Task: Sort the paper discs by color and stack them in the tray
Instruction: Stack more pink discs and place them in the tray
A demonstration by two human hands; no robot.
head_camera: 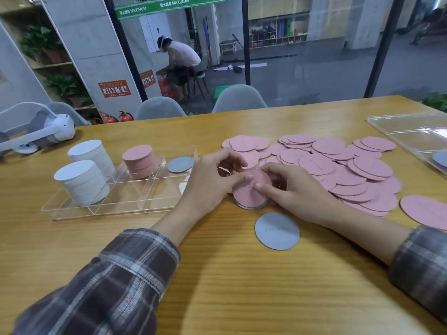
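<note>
Bare table (242, 286) lies open at six o'clock; pink disc pile (338, 170) crowds two o'clock; tall stacks (82, 182) in the tray (125, 201) block ten.

Off-task items I can make out from my station:

- Wooden table (242, 274), light grain.
- White VR headset (48, 129) with strap, resting on the table's far left corner.
- Grey shell chair (158, 108) and second grey chair (238, 99), both at the table's far edge.
- Concrete pillar (89, 44) bearing an orange safety poster (114, 88).
- Two red fire extinguishers (125, 116) near the pillar's foot.
- Potted plants (64, 85) on shelves at left.
- Through the glass, a person (180, 59) seated on a stool, bent forward.
- Green banner (154, 7) reading MAXIMUM overhead.
</note>
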